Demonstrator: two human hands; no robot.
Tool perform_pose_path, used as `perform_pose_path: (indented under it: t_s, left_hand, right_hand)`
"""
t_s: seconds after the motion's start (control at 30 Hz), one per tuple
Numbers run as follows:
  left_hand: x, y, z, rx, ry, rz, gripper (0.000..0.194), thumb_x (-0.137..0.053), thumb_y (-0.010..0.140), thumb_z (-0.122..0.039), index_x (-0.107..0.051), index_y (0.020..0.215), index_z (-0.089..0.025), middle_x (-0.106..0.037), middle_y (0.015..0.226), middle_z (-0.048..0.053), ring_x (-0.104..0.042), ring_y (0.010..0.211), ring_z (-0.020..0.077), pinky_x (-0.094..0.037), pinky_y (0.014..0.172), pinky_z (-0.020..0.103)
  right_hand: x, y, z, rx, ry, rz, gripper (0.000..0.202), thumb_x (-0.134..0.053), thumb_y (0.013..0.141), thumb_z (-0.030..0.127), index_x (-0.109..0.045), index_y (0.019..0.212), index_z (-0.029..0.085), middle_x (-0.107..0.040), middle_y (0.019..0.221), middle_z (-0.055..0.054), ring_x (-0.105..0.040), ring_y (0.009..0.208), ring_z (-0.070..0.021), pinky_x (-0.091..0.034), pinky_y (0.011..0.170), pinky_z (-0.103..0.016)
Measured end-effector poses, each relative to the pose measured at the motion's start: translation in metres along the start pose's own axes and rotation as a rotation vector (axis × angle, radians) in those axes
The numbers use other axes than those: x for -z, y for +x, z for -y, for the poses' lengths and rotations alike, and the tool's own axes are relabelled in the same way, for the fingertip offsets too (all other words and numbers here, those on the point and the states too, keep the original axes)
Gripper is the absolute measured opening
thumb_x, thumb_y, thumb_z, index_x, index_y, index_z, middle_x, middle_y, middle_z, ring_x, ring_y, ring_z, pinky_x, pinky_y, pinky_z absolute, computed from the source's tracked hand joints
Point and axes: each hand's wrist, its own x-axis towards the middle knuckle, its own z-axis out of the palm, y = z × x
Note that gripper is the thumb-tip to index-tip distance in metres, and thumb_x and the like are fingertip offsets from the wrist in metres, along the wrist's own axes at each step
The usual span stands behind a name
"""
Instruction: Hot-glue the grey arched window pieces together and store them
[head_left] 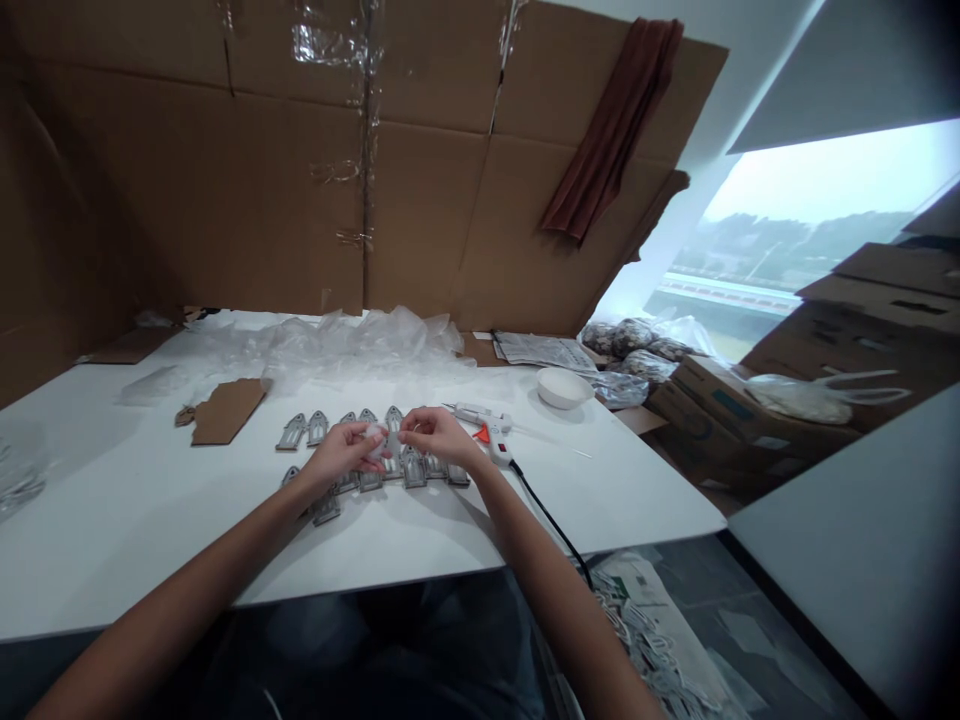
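My left hand (346, 452) is closed with its fingers round a small whitish, see-through piece (377, 437), whose kind I cannot make out. Close beside it on the right, my right hand (438, 436) pinches with thumb and forefinger; what lies between these fingertips is too small to tell. Both hands hover over rows of grey, pointed-arch pieces (413, 468) on the white table (202, 530). Several of these pieces are partly hidden by my hands. To the right of my right hand lies a white glue gun (498, 441) with an orange trigger and a black cord.
A white bowl (564, 388) stands at the back right, near printed paper sheets (544, 350). Clear plastic bags (337, 345) are heaped along the back. A torn cardboard piece (227, 411) lies left. Cardboard panels (427, 200) rise behind; a reddish-brown cloth (615, 125) hangs there.
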Motion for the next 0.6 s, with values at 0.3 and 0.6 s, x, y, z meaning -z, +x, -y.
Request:
perform_pose_path:
  t_s: [0.3,0.6]
  left_hand:
    - [0.002,0.004,0.002,0.034,-0.096,-0.082,0.048,-0.071,0.071,-0.042,-0.059,0.103,-0.008,-0.069,0.078,0.009,-0.065,0.060,0.0159,-0.055,0.060,0.025]
    - [0.008,-0.001,-0.004,-0.003,-0.070,-0.127,0.049,-0.069,0.073,-0.043,-0.059,0.103,-0.006,-0.069,0.082,0.010,-0.066,0.065,0.0149,-0.055,0.063,0.025]
  right_hand:
    - [0.021,-0.036,-0.011,0.262,-0.635,-0.221,0.012,-0.051,0.079,0.013,-0.063,0.080,0.015,-0.063,0.083,-0.003,-0.057,0.074,-0.0098,-0.042,0.066,-0.020]
    - [0.014,-0.062,-0.033,0.253,-0.858,-0.160,0.013,-0.050,0.082,0.012,-0.062,0.079,0.014,-0.062,0.096,-0.007,-0.056,0.088,-0.0137,-0.041,0.080,-0.024]
